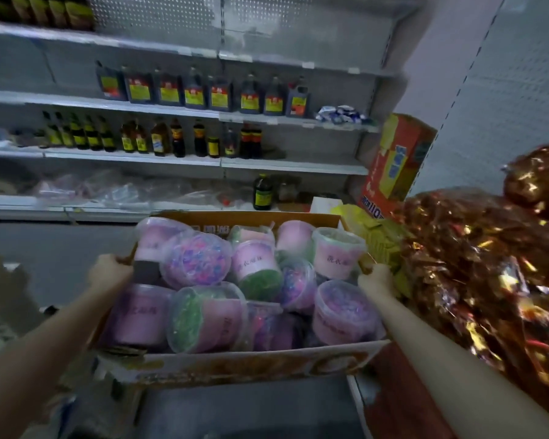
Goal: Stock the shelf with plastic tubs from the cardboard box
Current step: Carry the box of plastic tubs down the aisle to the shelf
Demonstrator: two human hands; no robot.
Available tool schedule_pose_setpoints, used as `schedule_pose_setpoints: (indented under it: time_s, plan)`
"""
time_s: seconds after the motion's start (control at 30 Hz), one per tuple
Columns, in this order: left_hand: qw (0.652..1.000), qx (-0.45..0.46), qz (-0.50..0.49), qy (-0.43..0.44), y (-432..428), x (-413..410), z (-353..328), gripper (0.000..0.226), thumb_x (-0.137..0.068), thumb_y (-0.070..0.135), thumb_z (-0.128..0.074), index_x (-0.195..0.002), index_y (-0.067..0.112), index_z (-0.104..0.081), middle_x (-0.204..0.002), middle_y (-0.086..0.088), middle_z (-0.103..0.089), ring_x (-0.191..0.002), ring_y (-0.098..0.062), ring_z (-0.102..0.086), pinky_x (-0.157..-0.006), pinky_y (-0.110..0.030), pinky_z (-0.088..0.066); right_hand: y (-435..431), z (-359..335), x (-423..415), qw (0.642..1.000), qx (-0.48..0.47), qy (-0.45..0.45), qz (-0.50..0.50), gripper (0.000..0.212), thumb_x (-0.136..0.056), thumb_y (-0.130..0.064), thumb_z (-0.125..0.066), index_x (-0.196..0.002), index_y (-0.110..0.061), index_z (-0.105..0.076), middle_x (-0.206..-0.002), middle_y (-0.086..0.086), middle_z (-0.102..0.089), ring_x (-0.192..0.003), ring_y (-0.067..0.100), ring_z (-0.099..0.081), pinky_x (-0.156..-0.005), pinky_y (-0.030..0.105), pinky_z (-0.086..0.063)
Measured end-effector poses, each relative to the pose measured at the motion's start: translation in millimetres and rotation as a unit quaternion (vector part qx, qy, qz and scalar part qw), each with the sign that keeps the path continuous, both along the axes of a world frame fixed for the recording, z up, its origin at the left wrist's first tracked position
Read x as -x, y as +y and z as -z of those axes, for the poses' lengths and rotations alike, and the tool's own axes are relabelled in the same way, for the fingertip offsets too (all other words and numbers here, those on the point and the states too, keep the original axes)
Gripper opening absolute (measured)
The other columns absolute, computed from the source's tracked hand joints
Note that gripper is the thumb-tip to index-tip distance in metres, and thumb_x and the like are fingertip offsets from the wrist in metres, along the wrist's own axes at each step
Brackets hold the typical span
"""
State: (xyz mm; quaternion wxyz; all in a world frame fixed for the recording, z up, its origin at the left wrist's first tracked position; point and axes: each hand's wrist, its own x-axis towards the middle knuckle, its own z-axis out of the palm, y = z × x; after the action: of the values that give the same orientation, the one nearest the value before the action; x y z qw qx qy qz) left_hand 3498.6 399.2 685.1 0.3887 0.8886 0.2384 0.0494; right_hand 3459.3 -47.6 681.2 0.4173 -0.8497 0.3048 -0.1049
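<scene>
Shelf unit fills my view ahead, dark bottles lined along front edges of middle boards. Gold foil bags heaped at right, red carton tilted behind them. Cardboard box held in front of me, top open. Plastic tubs piled inside from wall to wall, most lying tilted, pink labels showing. I see left hand curled over box's left edge near far corner, right hand gripping right edge opposite.

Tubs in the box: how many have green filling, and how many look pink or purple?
Green-filled tubs: 2
Pink or purple tubs: 9
Total: 11 showing in the cardboard box; others may lie hidden underneath.
</scene>
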Motion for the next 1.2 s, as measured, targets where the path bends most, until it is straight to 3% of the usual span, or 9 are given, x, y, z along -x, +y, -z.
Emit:
schedule_pose_setpoints:
  time_s: [0.17, 0.3, 0.4, 0.5, 0.63, 0.73, 0.9, 1.07, 1.2]
  plan:
    - [0.999, -0.001, 0.043, -0.002, -1.1, -173.9, 19.7, 0.02, -0.081, 0.006, -0.065, -0.094, -0.008, -0.071, -0.087, -0.03, -0.066, -0.09, -0.044, -0.063, -0.07, -0.036, -0.041, 6.7, 30.8, -152.5, 1.0, -0.007, 0.006, 0.023, 0.022, -0.085, 0.002, -0.052, -0.101, -0.004, -0.066, -0.091, 0.01, -0.061, -0.094, 0.03, -0.059, -0.075, 0.029, -0.04]
    - [0.996, 0.031, 0.088, -0.014, -14.9, -306.2, 12.6, 0.049, -0.055, 0.043, -0.066, -0.083, 0.004, -0.074, -0.075, -0.023, -0.067, -0.082, -0.036, -0.065, -0.068, -0.035, -0.044, -1.4, 49.2, -270.0, 0.999, -0.018, -0.015, 0.039, 0.025, -0.073, 0.011, -0.049, -0.073, -0.012, -0.06, -0.08, 0.012, -0.063, -0.086, 0.034, -0.063, -0.075, 0.034, -0.047]
    - [0.993, 0.028, 0.113, -0.016, -33.2, -390.8, 1.2, 0.046, -0.054, 0.042, -0.057, -0.079, 0.006, -0.071, -0.068, -0.022, -0.062, -0.074, -0.034, -0.063, -0.063, -0.034, -0.041, -8.3, 48.4, -334.3, 0.997, -0.018, -0.01, 0.072, 0.025, -0.076, 0.013, -0.048, -0.071, -0.008, -0.06, -0.076, 0.012, -0.06, -0.078, 0.029, -0.059, -0.065, 0.026, -0.04]
    - [0.989, 0.019, 0.145, -0.024, -56.0, -477.7, -6.8, 0.034, -0.077, 0.03, -0.069, -0.09, 0.0, -0.073, -0.068, -0.018, -0.059, -0.083, -0.039, -0.065, -0.064, -0.034, -0.04, -25.7, 48.2, -396.0, 0.996, -0.015, -0.006, 0.092, 0.021, -0.077, 0.013, -0.048, -0.075, -0.001, -0.064, -0.076, 0.012, -0.058, -0.076, 0.025, -0.054, -0.062, 0.024, -0.034]
    - [0.985, 0.007, 0.171, -0.025, -88.4, -589.0, 7.1, 0.017, -0.082, 0.018, -0.07, -0.092, 0.004, -0.071, -0.073, -0.015, -0.06, -0.077, -0.028, -0.059, -0.068, -0.035, -0.041, -56.1, 57.3, -482.8, 0.992, -0.009, 0.005, 0.122, 0.027, -0.084, 0.004, -0.052, -0.064, -0.013, -0.058, -0.078, 0.009, -0.058, -0.081, 0.025, -0.056, -0.067, 0.025, -0.036]
    - [0.982, 0.022, 0.187, -0.018, -117.5, -669.8, 20.7, 0.026, -0.073, 0.028, -0.076, -0.092, 0.011, -0.072, -0.072, -0.011, -0.061, -0.083, -0.033, -0.063, -0.071, -0.037, -0.045, -83.3, 68.3, -554.4, 0.991, -0.003, -0.002, 0.132, 0.016, -0.087, -0.001, -0.053, -0.081, -0.005, -0.068, -0.082, 0.011, -0.063, -0.082, 0.025, -0.057, -0.069, 0.026, -0.037]
    - [0.982, 0.007, 0.189, -0.011, -170.0, -813.4, 40.2, 0.026, -0.081, 0.019, -0.071, -0.1, 0.002, -0.072, -0.083, -0.015, -0.062, -0.09, -0.036, -0.064, -0.072, -0.035, -0.044, -131.5, 85.4, -671.7, 0.987, -0.01, 0.008, 0.158, 0.036, -0.086, -0.003, -0.055, -0.052, -0.012, -0.051, -0.058, 0.007, -0.052, -0.058, 0.023, -0.046, -0.051, 0.029, -0.029]
    - [0.979, 0.008, 0.204, -0.003, -222.4, -921.9, 41.9, 0.032, -0.081, 0.021, -0.07, -0.107, 0.002, -0.069, -0.098, -0.023, -0.066, -0.099, -0.039, -0.062, -0.08, -0.039, -0.045, -165.6, 79.7, -748.1, 0.98, 0.0, 0.027, 0.195, 0.026, -0.084, -0.002, -0.057, -0.058, -0.007, -0.059, -0.059, 0.008, -0.054, -0.056, 0.02, -0.045, -0.049, 0.027, -0.03]
    - [0.96, 0.012, 0.281, 0.004, -273.6, -996.7, 45.1, 0.039, -0.078, 0.029, -0.069, -0.103, 0.0, -0.07, -0.092, -0.023, -0.066, -0.097, -0.04, -0.062, -0.077, -0.037, -0.042, -189.5, 93.5, -786.6, 0.967, -0.027, 0.023, 0.254, 0.034, -0.084, -0.008, -0.059, -0.05, -0.012, -0.055, -0.054, 0.004, -0.054, -0.056, 0.022, -0.048, -0.053, 0.028, -0.033]
